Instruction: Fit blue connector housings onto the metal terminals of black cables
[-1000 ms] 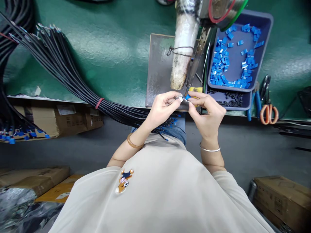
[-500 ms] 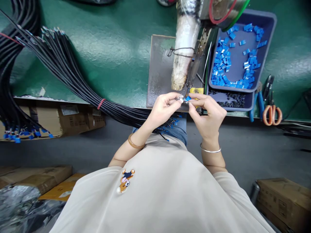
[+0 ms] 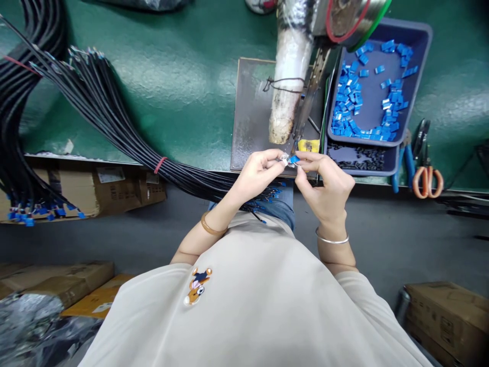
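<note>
My left hand (image 3: 256, 176) is closed in a pinch on a wire end, where a whitish, silvery bit shows at the fingertips. Facing it, my right hand (image 3: 327, 186) pinches a small blue connector (image 3: 293, 159) between thumb and fingers. Wire and connector meet between the two hands; whether they are joined is too small to tell. Just above the connector is the lower end of a thin metal soldering tool (image 3: 305, 112). A bundle of black cables (image 3: 183, 176) passes under my left forearm, with blue ends over my lap.
A grey tray (image 3: 372, 104) of loose blue connectors stands on a lower tray (image 3: 391, 165) of small black parts. Orange-handled scissors (image 3: 428, 181) and blue-handled pliers (image 3: 408, 158) lie farther right. A white wrapped tube (image 3: 286, 97) hangs over a dark board (image 3: 252, 112); a yellow block (image 3: 308, 146) sits near my fingers.
The right fingers have shifted slightly, and more of the blue connector shows between the hands. Both hands stay at nearly the same place below the soldering tool; the whole view has moved slightly.
</note>
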`<control>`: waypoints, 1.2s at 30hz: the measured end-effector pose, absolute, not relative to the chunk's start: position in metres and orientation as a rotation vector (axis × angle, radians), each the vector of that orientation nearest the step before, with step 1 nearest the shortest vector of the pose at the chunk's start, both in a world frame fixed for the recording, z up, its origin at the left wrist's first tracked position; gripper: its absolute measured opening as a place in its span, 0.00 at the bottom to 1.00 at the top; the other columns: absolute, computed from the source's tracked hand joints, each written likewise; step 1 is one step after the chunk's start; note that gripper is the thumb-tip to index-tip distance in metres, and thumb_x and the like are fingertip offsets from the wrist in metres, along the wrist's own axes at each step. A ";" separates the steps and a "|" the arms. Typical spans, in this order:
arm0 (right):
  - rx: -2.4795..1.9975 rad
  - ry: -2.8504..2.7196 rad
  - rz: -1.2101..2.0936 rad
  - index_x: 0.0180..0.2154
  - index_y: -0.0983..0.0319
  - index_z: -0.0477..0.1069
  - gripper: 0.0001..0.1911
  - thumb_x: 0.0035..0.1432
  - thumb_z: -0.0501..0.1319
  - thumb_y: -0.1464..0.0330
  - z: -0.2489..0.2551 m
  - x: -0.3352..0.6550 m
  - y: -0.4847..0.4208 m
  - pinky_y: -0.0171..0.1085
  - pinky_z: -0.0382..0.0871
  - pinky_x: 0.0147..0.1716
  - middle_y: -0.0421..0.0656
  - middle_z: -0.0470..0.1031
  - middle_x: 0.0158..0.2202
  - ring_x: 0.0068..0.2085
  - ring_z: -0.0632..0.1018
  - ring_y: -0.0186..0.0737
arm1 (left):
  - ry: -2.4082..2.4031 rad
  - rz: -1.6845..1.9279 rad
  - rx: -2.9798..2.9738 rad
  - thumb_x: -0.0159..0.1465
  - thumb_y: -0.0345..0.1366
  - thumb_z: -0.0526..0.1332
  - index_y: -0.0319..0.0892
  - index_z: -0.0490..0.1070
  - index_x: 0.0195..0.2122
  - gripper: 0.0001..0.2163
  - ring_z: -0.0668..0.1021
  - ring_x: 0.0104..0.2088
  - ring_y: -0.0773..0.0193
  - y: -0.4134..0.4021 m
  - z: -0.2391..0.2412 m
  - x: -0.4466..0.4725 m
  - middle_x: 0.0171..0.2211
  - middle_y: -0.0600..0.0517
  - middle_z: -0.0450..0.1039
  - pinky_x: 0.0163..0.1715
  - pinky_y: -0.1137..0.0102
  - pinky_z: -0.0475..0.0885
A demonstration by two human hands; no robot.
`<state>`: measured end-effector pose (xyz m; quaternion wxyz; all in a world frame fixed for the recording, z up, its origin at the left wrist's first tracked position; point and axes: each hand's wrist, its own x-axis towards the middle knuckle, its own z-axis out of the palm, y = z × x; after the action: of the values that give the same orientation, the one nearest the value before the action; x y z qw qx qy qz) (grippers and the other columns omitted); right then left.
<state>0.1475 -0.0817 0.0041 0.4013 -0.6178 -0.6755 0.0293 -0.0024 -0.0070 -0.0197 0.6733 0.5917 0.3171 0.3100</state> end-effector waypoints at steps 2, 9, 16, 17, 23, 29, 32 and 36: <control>-1.574 -1.673 0.118 0.33 0.58 0.70 0.04 0.58 0.61 0.73 0.006 0.149 -0.085 0.38 0.79 0.40 0.40 0.82 0.41 0.41 0.83 0.38 | 0.713 0.684 1.335 0.63 0.36 0.60 0.39 0.69 0.29 0.08 0.59 0.22 0.74 -0.009 -0.019 -0.003 0.22 0.56 0.60 0.21 0.74 0.53; -1.666 -1.568 0.193 0.42 0.57 0.72 0.06 0.61 0.62 0.68 0.015 0.151 -0.104 0.31 0.63 0.21 0.33 0.75 0.24 0.19 0.72 0.27 | 0.758 0.640 1.386 0.62 0.40 0.63 0.38 0.73 0.33 0.09 0.61 0.20 0.74 -0.026 -0.025 -0.006 0.20 0.56 0.63 0.20 0.75 0.56; -1.724 -1.786 0.123 0.33 0.60 0.70 0.04 0.61 0.61 0.68 0.008 0.144 -0.099 0.31 0.58 0.22 0.34 0.69 0.22 0.21 0.68 0.26 | 0.746 0.736 1.493 0.63 0.41 0.62 0.37 0.75 0.34 0.10 0.66 0.23 0.73 -0.032 -0.024 -0.010 0.22 0.55 0.68 0.25 0.76 0.63; -1.714 -1.738 0.220 0.33 0.61 0.69 0.04 0.61 0.60 0.68 0.007 0.144 -0.098 0.30 0.58 0.22 0.33 0.68 0.21 0.20 0.67 0.26 | 0.739 0.734 1.454 0.62 0.42 0.63 0.37 0.75 0.35 0.11 0.68 0.22 0.73 -0.033 -0.023 -0.010 0.22 0.54 0.69 0.25 0.76 0.64; -1.541 -1.387 0.535 0.31 0.61 0.71 0.07 0.60 0.62 0.64 0.005 0.146 -0.099 0.28 0.54 0.17 0.32 0.65 0.20 0.18 0.65 0.25 | 0.678 0.799 1.287 0.60 0.42 0.65 0.36 0.77 0.37 0.13 0.69 0.24 0.74 -0.037 -0.024 -0.012 0.26 0.52 0.72 0.25 0.77 0.64; -1.370 -1.065 0.230 0.46 0.57 0.66 0.08 0.65 0.57 0.67 0.003 0.144 -0.101 0.27 0.59 0.15 0.33 0.76 0.27 0.16 0.68 0.24 | 0.745 0.848 1.275 0.61 0.42 0.64 0.37 0.76 0.33 0.11 0.63 0.23 0.75 -0.033 -0.026 -0.007 0.23 0.55 0.64 0.23 0.77 0.57; -1.479 -1.189 0.234 0.43 0.58 0.68 0.06 0.63 0.59 0.70 -0.003 0.143 -0.101 0.31 0.75 0.27 0.38 0.81 0.36 0.27 0.81 0.31 | 0.718 0.852 1.268 0.62 0.41 0.64 0.37 0.75 0.32 0.11 0.61 0.23 0.75 -0.029 -0.026 -0.006 0.23 0.56 0.62 0.22 0.77 0.55; -1.488 -1.468 0.118 0.37 0.60 0.72 0.05 0.58 0.64 0.73 -0.012 0.142 -0.097 0.37 0.80 0.41 0.43 0.81 0.43 0.44 0.83 0.39 | 0.710 0.844 1.247 0.63 0.40 0.63 0.38 0.72 0.30 0.10 0.59 0.22 0.76 -0.024 -0.026 -0.004 0.22 0.57 0.58 0.22 0.76 0.53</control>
<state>0.1425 -0.0967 -0.0122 0.5002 -0.6155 -0.6071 0.0488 -0.0038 -0.0242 -0.0260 0.6732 0.5539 0.3155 0.3748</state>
